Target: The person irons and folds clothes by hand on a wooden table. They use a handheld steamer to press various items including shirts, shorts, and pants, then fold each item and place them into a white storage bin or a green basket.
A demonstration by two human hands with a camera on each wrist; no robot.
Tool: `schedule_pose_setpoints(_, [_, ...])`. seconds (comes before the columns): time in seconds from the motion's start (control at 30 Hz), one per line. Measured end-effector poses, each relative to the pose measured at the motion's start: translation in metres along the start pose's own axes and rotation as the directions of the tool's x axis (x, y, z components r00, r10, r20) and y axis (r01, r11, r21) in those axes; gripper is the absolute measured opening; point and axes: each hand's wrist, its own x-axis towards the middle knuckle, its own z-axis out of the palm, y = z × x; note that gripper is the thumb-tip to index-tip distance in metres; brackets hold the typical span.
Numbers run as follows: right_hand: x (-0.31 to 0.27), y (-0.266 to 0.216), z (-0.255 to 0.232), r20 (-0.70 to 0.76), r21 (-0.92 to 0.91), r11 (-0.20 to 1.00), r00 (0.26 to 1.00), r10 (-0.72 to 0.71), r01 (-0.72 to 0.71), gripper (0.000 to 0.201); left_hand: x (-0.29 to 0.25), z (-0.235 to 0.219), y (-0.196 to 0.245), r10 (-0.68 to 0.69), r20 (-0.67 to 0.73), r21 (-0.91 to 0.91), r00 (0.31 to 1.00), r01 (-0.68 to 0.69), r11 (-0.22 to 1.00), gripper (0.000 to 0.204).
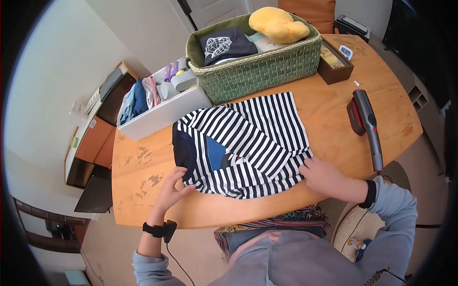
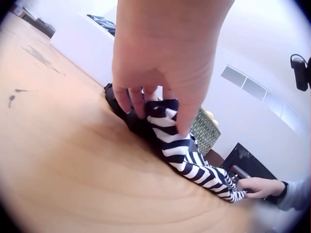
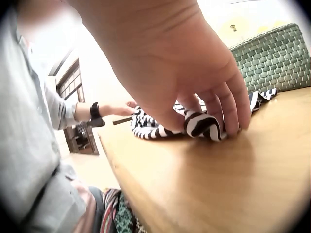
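Note:
A black-and-white striped long-sleeved shirt (image 1: 260, 128) lies folded on the wooden table, its dark neckline toward the left and a sleeve slanting across it. A blue patch shows on its front. At the neckline end, my left hand (image 1: 172, 188) holds the near edge; the left wrist view shows striped cloth (image 2: 167, 128) between thumb and fingers. My right hand (image 1: 327, 178) grips the shirt at its opposite, right end. In the right wrist view, a rolled bit of the hem (image 3: 201, 125) sits between that thumb and the fingers.
Behind the shirt stands a green woven basket (image 1: 257, 71) with clothes and a yellow plush (image 1: 276, 25). Left of it is a white bin (image 1: 164, 112) of folded clothes. A handheld steamer (image 1: 368, 124), a brown box (image 1: 335, 69) and a small digital clock (image 1: 346, 51) are at the right.

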Motion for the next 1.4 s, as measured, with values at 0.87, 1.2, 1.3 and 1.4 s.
schedule_pose_setpoints(0.87, [0.010, 0.041, -0.017, 0.115, 0.219, 0.894, 0.920, 0.374, -0.391, 0.039, -0.013, 0.020, 0.076, 0.316, 0.162, 0.332, 0.935, -0.353, 0.875, 0.047])
schedule_pose_setpoints(1.2, [-0.007, -0.025, -0.035, -0.011, -0.178, 0.974, 0.989, -0.148, 0.144, 0.043, -0.011, 0.064, 0.064, 0.406, 0.227, 0.602, 0.885, -0.455, 0.656, 0.026])
schedule_pose_setpoints(1.3, [-0.009, -0.012, -0.010, -0.040, -0.272, 0.952, 0.987, -0.157, 0.141, 0.046, -0.007, 0.064, 0.060, 0.415, 0.161, 0.641, 0.896, -0.415, 0.646, 0.025])
schedule_pose_setpoints(1.4, [-0.009, 0.000, 0.002, -0.034, -0.336, 0.924, 0.978, -0.208, 0.185, 0.041, -0.005, 0.057, 0.059, 0.390, 0.145, 0.515, 0.909, -0.406, 0.755, 0.024])
